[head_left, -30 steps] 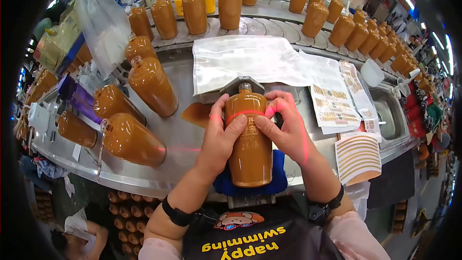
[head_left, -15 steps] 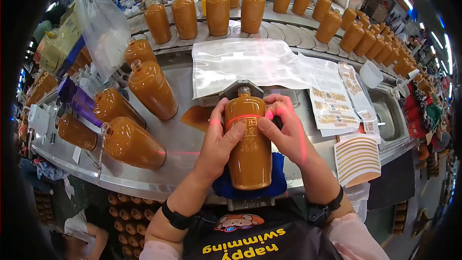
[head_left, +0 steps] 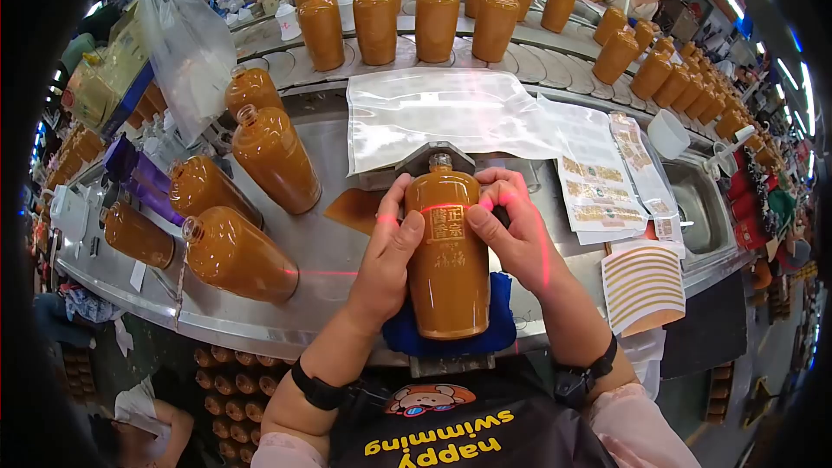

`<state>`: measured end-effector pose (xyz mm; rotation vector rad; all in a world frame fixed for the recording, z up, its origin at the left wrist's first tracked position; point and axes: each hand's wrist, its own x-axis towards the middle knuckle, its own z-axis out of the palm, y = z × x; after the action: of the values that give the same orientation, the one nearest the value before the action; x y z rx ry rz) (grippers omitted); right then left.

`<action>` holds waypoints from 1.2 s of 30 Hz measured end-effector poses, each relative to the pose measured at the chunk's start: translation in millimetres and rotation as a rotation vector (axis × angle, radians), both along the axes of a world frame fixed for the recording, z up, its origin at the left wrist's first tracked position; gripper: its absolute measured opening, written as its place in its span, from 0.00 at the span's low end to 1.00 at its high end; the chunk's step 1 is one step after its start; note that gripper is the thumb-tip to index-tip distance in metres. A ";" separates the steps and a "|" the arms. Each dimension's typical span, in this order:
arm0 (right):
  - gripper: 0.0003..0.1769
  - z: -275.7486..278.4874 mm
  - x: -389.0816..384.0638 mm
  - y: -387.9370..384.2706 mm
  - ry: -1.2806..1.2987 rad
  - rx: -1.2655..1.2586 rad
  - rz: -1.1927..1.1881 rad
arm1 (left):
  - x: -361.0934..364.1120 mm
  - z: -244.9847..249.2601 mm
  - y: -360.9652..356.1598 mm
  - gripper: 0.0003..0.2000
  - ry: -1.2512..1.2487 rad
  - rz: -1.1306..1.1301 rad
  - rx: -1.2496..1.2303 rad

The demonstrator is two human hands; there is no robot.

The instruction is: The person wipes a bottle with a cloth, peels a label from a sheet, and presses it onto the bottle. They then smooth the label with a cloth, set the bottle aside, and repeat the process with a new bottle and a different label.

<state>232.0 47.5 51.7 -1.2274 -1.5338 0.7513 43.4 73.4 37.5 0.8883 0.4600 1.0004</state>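
Note:
A glossy brown bottle [head_left: 448, 295] lies tilted in front of me, its neck against a dark angled metal holder [head_left: 425, 156] and its lower part on a blue cloth [head_left: 501, 308]. Gold characters form a label [head_left: 447, 224] on its front, and a red laser line crosses just above them. My left hand [head_left: 386, 256] is closed around the bottle's left side, thumb at the label's edge. On the opposite side, my right hand [head_left: 516, 234] grips the bottle with its thumb near the label's upper right corner. The fingers behind the bottle are partly hidden.
Several brown bottles [head_left: 276, 160] stand at the left of the metal table. Beyond a plastic sheet [head_left: 433, 117], a curved conveyor [head_left: 555, 65] carries more bottles. Gold decal sheets [head_left: 598, 191] and a striped strip sheet [head_left: 644, 284] lie right, near a sink [head_left: 698, 208]. Other people sit farther off.
My left thumb has moved off the gold characters to the left, and the right thumb has shifted slightly outward, uncovering the label. The conveyor bottles have travelled rightward.

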 end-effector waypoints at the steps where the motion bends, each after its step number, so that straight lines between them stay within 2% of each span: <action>1: 0.16 -0.4 -0.2 0.2 0.001 0.009 0.003 | -0.5 -0.6 0.5 0.41 0.017 -0.005 0.038; 9: 0.11 -1.0 4.4 -0.4 -0.099 0.105 -0.007 | 1.2 -5.0 0.1 0.43 0.104 0.001 0.109; 11: 0.11 20.4 8.2 -1.8 -0.201 0.205 -0.117 | 1.0 -3.9 1.6 0.43 0.123 0.008 0.118; 12: 0.15 26.6 15.6 5.7 -0.236 0.301 -0.058 | 0.8 -3.8 1.2 0.43 0.133 0.012 0.119; 13: 0.14 49.0 12.7 6.2 -0.283 0.293 -0.010 | 0.2 -3.7 1.0 0.43 0.123 0.007 0.119; 15: 0.10 89.6 1.8 7.7 -0.550 -0.002 0.071 | -0.5 -3.1 0.2 0.43 0.108 -0.014 0.118; 18: 0.10 87.2 0.4 31.2 -0.838 0.146 0.179 | 1.2 -4.5 -3.4 0.40 0.075 0.006 0.111; 21: 0.11 76.2 0.0 15.8 -1.073 0.671 0.168 | -4.3 -2.1 -7.9 0.36 -0.093 -0.004 0.027; 22: 0.12 75.5 -7.4 -6.2 -1.039 0.680 0.230 | -6.2 -0.9 -9.8 0.35 -0.092 -0.002 0.051; 23: 0.10 75.8 -11.5 -24.3 -0.966 0.549 0.360 | -8.1 -0.4 -13.4 0.35 -0.090 0.000 0.074; 25: 0.07 82.2 -15.8 -25.5 -0.650 0.335 0.659 | -12.4 -3.5 -16.9 0.34 -0.085 -0.001 0.088; 27: 0.08 71.1 -7.9 5.8 -0.649 0.025 0.528 | -13.2 -4.6 -18.6 0.33 -0.087 -0.020 0.098; 28: 0.10 70.4 -9.4 26.7 -0.731 0.085 0.216 | -13.9 -4.9 -19.8 0.33 -0.061 0.000 0.112; 29: 0.10 77.9 -7.7 38.9 -0.895 0.336 0.023 | -15.1 -5.4 -20.8 0.33 -0.035 0.020 0.129; 31: 0.09 94.0 -18.2 37.6 -0.771 0.315 0.274 | -19.1 -5.5 -21.5 0.34 0.000 0.044 0.154; 33: 0.09 83.7 -19.5 44.3 -0.761 0.167 0.196 | -21.4 -7.0 -24.8 0.35 0.018 0.035 0.167; 34: 0.09 76.9 -17.1 48.2 -0.753 0.095 0.153 | -23.3 -9.2 -27.2 0.35 0.164 0.096 0.321; 35: 0.10 72.3 -4.8 50.1 -0.713 0.236 -0.087 | -26.0 -12.1 -28.8 0.35 0.310 0.159 0.478; 36: 0.11 70.9 4.9 43.5 -0.609 0.211 -0.092 | -29.3 -11.3 -27.0 0.35 0.464 0.212 0.673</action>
<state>236.9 91.0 122.6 -1.4262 -1.9652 0.1408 14.2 46.4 26.2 1.7247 0.6284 1.1649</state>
